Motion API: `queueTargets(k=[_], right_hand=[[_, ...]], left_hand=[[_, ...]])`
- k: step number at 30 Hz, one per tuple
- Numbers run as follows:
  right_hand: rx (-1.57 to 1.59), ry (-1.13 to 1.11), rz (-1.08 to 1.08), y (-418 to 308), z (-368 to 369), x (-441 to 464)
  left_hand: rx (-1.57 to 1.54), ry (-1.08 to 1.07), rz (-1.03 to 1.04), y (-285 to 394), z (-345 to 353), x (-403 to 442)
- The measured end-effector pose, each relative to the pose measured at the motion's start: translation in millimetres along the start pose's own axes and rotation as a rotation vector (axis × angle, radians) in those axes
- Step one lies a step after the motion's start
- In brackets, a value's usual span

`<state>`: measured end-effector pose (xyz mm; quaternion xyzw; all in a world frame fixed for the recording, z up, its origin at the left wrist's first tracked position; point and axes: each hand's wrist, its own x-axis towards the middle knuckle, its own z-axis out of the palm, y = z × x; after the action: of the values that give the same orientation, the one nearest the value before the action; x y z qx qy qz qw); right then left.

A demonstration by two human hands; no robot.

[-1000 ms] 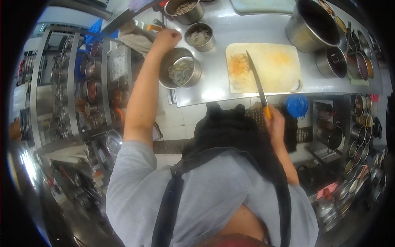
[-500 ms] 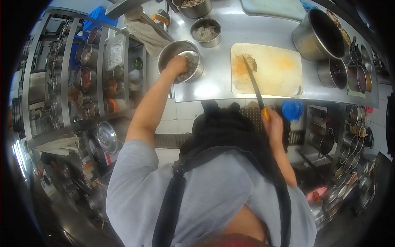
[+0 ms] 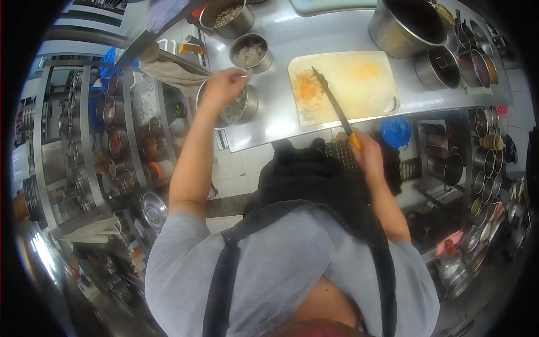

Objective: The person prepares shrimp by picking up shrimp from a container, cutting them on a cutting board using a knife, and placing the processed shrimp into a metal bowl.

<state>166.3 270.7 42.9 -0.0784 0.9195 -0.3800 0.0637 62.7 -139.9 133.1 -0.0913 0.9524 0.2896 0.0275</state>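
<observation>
My left hand [image 3: 224,89] is above the rim of a steel pot [image 3: 251,106], its thumb and fingers pinched together. A small pale piece shows at the fingertips, too small to name surely. Inside the pot lie greyish pieces [image 3: 234,110] that look like raw shrimp, partly hidden by the hand. My right hand [image 3: 369,154] is closed round the orange handle of a knife [image 3: 337,108]. The long blade reaches over a white cutting board [image 3: 348,84], its tip near an orange stain and some dark bits.
Behind the pot stands a smaller steel bowl [image 3: 250,54] of pale pieces, then a larger pot [image 3: 227,19] of brownish bits. Tall steel pots [image 3: 405,28] stand at the right. A cloth [image 3: 174,73] hangs at the left, beside shelving. A blue round object [image 3: 396,132] is below the counter edge.
My left hand has risen out of the pot, with a small pale piece at its fingertips. The view has shifted. My right hand still holds the knife over the board.
</observation>
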Motion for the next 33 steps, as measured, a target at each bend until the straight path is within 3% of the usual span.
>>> queueTargets(k=[2,4,6,7,10,12,14,17,23,25,33], right_hand=[[0.024,-0.002,-0.019,3,6,0],[0.023,-0.009,0.006,5,17,-2],[0.045,0.014,-0.006,5,23,-1],[0.056,-0.009,0.033,0,24,-1],[0.078,0.005,0.054,4,30,-8],[0.218,-0.046,0.161,2,33,-12],[0.248,-0.045,0.165,4,36,-12],[0.341,-0.11,0.25,0,35,-9],[0.519,-0.215,0.39,-6,40,5],[0.552,-0.22,0.409,-4,43,6],[0.681,-0.285,0.454,0,34,-1]], left_hand=[[-0.084,-0.113,0.076,26,28,7],[-0.073,-0.305,0.153,5,96,37],[0.107,-0.614,-0.038,38,126,52],[0.11,-0.625,-0.028,39,143,65],[0.212,-0.621,-0.087,37,186,76],[-0.036,-0.094,0.054,34,197,66],[-0.047,-0.149,0.01,35,193,57],[0.071,-0.21,0.168,36,190,35],[0.201,-0.117,0.257,32,200,17],[0.165,-0.028,0.412,26,204,17],[0.244,-0.075,0.379,28,203,18]])
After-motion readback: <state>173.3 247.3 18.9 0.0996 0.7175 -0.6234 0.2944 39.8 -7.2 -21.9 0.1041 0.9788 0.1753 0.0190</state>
